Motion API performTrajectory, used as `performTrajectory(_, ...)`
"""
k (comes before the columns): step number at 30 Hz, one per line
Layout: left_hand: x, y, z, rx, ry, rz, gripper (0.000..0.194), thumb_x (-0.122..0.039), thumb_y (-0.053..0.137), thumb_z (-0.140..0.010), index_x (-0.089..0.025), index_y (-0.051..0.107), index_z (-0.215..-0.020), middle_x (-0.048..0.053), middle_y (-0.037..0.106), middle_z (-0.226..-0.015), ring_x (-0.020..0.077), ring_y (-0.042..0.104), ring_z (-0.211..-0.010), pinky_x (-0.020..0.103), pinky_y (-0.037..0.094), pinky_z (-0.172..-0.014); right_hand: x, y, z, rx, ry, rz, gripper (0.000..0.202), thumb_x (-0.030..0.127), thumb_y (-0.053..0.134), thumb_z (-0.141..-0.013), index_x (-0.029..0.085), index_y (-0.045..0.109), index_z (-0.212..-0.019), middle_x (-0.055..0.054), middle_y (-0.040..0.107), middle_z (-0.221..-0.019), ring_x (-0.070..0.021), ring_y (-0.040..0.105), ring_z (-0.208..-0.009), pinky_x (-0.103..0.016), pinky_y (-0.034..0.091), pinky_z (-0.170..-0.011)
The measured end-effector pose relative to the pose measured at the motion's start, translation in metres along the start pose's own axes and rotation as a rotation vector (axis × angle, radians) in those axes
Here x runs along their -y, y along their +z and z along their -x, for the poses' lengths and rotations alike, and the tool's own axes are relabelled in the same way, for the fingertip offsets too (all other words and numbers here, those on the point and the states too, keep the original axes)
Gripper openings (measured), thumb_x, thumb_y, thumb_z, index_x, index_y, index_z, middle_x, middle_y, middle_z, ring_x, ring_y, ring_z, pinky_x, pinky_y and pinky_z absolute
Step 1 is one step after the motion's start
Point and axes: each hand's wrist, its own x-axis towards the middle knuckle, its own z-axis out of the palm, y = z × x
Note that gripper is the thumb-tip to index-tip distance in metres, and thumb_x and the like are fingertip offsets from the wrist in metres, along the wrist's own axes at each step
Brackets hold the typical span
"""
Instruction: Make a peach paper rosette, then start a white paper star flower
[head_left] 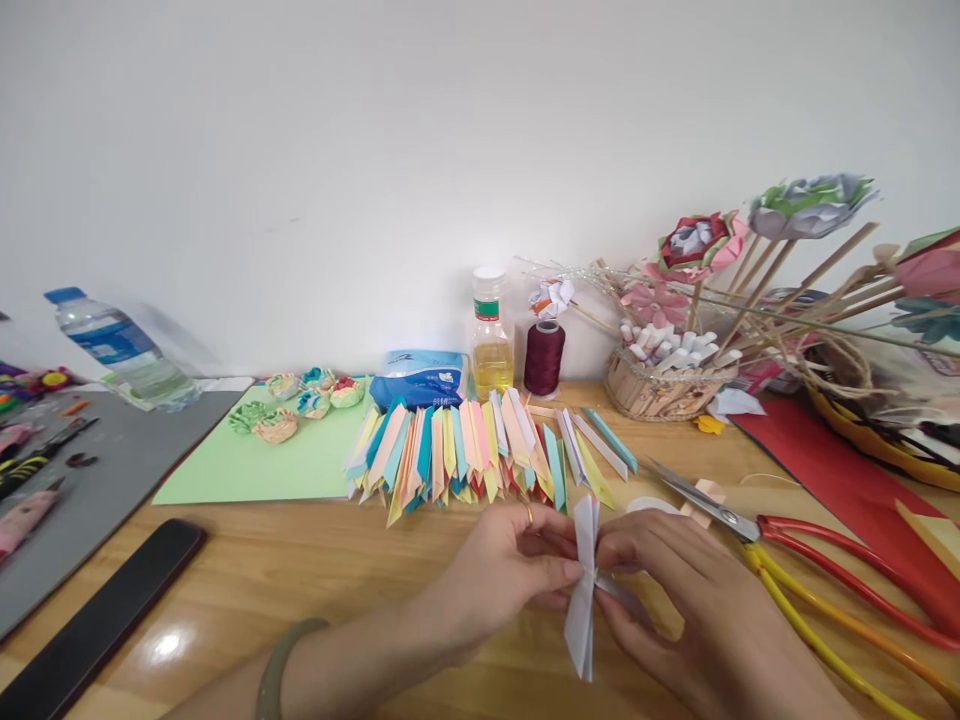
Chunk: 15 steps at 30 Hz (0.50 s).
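Between my hands, above the front of the table, is a white folded paper piece (580, 625) with narrow strips crossing at a pinched middle. My left hand (504, 560) holds it from the left, thumb pressed near the crossing. On the other side, the fingers of my right hand (679, 580) close on the paper at the same middle. Behind them lies a long row of folded paper strips (450, 450) in several colours. Right of my right hand, scissors with red handles (739, 518) lie with their blades pointing back left, near yellow-handled scissors (802, 620).
A green sheet (247, 465) bears small paper flowers (315, 390). Along the wall stand a tissue pack (420, 378), a bottle of yellow liquid (492, 345), a maroon thread spool (543, 358) and a basket (660, 390) of white markers. A black case (105, 620) lies front left.
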Motion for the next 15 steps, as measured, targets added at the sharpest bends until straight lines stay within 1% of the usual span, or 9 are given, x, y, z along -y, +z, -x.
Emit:
performTrajectory(3, 0.0012, -0.0001, -0.0003, 0.010, 0.044, -0.034, 0.027, -0.022, 0.071, -0.060, -0.013, 0.062, -0.083, 0.002, 0.060, -0.078, 0.0105, 0.055, -0.072, 0.025, 0.044, -0.067, -0.0009, 0.0000, 0.0006, 0.008, 0.022, -0.019, 0.013, 0.010, 0.050, -0.072, 0.022, 0.050, -0.077, 0.000, 0.061, -0.071, -0.0153, 0.057, -0.064, -0.028, 0.045, -0.058)
performTrajectory(7, 0.0018, 0.0001, -0.0012, 0.032, 0.139, -0.144, 0.033, -0.014, 0.072, -0.055, -0.011, 0.061, -0.086, 0.003, 0.061, -0.079, 0.0102, 0.053, -0.072, 0.026, 0.042, -0.072, 0.0004, 0.0000, -0.0012, -0.035, -0.024, -0.027, 0.012, 0.010, 0.050, -0.074, 0.022, 0.050, -0.077, 0.000, 0.062, -0.071, -0.0149, 0.058, -0.065, -0.028, 0.045, -0.059)
performTrajectory(11, 0.0030, 0.0006, -0.0031, -0.010, 0.132, -0.164, 0.032, -0.014, 0.070, -0.055, -0.010, 0.059, -0.084, 0.004, 0.060, -0.079, 0.0114, 0.053, -0.071, 0.028, 0.042, -0.072, 0.0003, 0.0001, -0.0016, -0.054, -0.072, -0.029, 0.013, 0.009, 0.048, -0.079, 0.021, 0.051, -0.075, 0.000, 0.062, -0.069, -0.0142, 0.057, -0.064, -0.028, 0.045, -0.059)
performTrajectory(13, 0.0034, 0.0008, -0.0035, -0.030, 0.143, -0.146, 0.031, -0.013, 0.069, -0.055, -0.010, 0.057, -0.083, 0.004, 0.059, -0.079, 0.0124, 0.053, -0.072, 0.029, 0.042, -0.073, -0.0017, 0.0005, -0.0003, -0.037, -0.058, -0.012, 0.011, 0.012, 0.048, -0.080, 0.021, 0.052, -0.079, -0.002, 0.063, -0.073, -0.0154, 0.059, -0.066, -0.029, 0.046, -0.060)
performTrajectory(15, 0.0033, 0.0010, -0.0029, -0.043, 0.163, -0.130, 0.028, -0.011, 0.066, -0.056, -0.011, 0.055, -0.081, 0.004, 0.059, -0.079, 0.0134, 0.053, -0.074, 0.030, 0.041, -0.075, -0.0047, 0.0006, 0.0013, -0.006, -0.030, 0.016, 0.010, 0.016, 0.050, -0.080, 0.022, 0.053, -0.088, -0.004, 0.065, -0.082, -0.0172, 0.061, -0.073, -0.031, 0.048, -0.063)
